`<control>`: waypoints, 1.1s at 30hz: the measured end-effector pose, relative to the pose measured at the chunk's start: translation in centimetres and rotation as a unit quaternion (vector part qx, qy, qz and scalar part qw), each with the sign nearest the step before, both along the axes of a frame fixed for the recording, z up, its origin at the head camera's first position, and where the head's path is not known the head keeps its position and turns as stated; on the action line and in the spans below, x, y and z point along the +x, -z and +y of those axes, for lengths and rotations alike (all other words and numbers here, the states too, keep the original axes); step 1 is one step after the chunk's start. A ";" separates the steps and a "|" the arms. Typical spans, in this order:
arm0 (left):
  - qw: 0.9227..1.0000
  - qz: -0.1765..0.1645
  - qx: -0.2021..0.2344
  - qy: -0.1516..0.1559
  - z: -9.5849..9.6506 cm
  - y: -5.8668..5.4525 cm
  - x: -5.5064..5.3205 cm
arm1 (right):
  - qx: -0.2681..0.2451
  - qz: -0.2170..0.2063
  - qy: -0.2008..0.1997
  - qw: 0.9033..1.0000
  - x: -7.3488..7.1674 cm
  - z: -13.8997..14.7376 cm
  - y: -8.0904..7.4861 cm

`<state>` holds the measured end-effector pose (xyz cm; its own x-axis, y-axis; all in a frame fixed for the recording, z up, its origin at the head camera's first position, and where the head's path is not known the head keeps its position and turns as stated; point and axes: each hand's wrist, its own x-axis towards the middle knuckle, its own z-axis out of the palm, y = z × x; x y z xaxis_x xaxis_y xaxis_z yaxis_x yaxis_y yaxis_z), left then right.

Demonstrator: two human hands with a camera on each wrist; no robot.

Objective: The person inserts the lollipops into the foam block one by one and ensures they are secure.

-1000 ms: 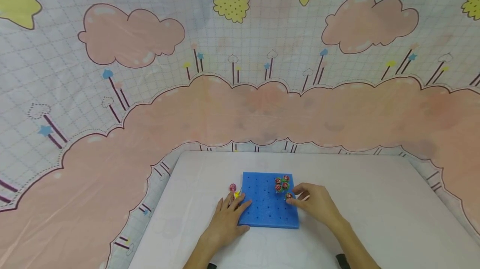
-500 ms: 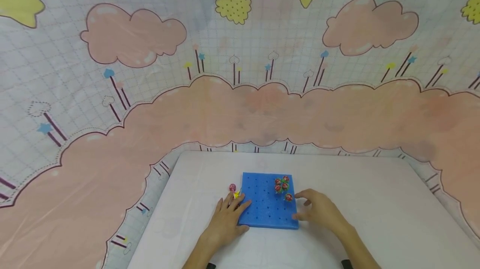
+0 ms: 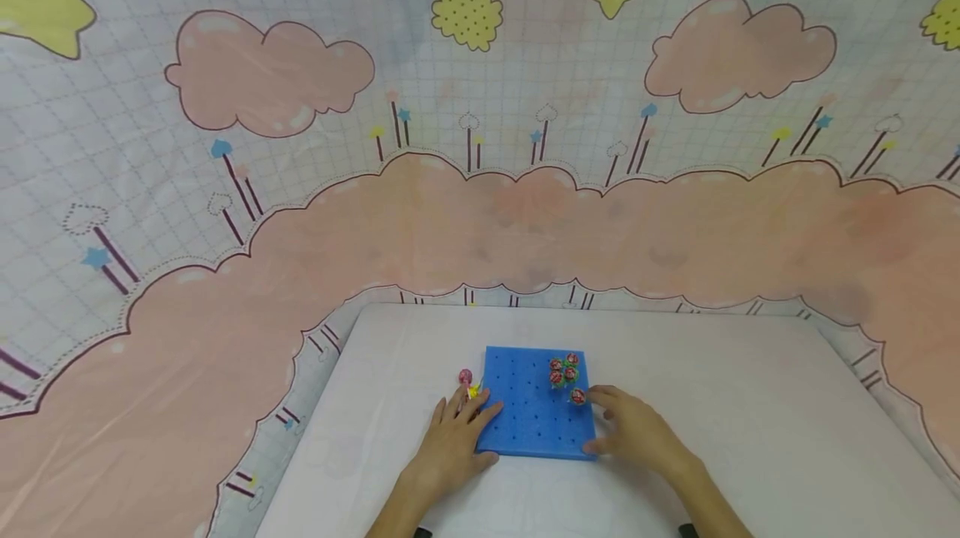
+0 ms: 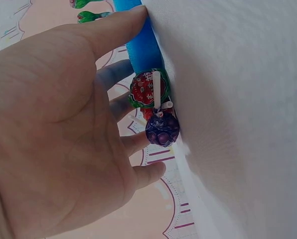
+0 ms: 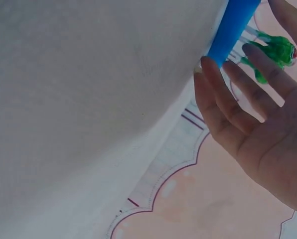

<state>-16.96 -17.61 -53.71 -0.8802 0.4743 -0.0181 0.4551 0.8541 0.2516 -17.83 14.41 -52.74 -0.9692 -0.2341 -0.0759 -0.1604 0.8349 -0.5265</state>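
Note:
A blue board [image 3: 525,417] with rows of small holes lies on the table. Several lollipops [image 3: 564,369] in red and green wrappers stand in it towards the back right, and another lollipop [image 3: 577,396] stands nearer the right edge. My left hand [image 3: 452,440] rests at the board's left edge with fingers spread. Under its fingers, in the left wrist view, lie a red and green lollipop [image 4: 141,89] and a purple lollipop [image 4: 162,130], partly hidden in the head view. Holding nothing, my right hand [image 3: 637,431] has its fingertips at the board's right edge.
The white table [image 3: 697,380] extends around the board. A pink lollipop [image 3: 466,376] and a yellow-wrapped one [image 3: 473,391] lie just left of the board. Behind the table hangs a cloth [image 3: 525,221] printed with clouds and stars.
My right hand has let go of the lollipop near the right edge, which now stands in the board, and has opened against that edge. The left hand has stayed in place.

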 end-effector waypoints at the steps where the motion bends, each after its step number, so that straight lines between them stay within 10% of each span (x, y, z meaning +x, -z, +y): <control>1: 1.000 0.000 0.000 0.000 0.0 0.0 0.0 | 0.002 0.002 -0.001 1.000 0.0 0.0 0.1; 20: 0.996 -0.059 0.068 0.024 -0.6 -1.4 -1.3 | -0.001 0.019 -0.010 1.000 0.1 0.0 -0.1; 27: 0.985 0.070 0.144 -0.066 -1.6 -3.5 -4.1 | -0.007 0.018 -0.006 1.000 -0.3 -0.3 -0.2; 33: 0.985 0.088 0.097 -0.112 -1.9 -4.5 -6.0 | -0.001 0.014 -0.004 1.000 -0.4 -0.3 -0.1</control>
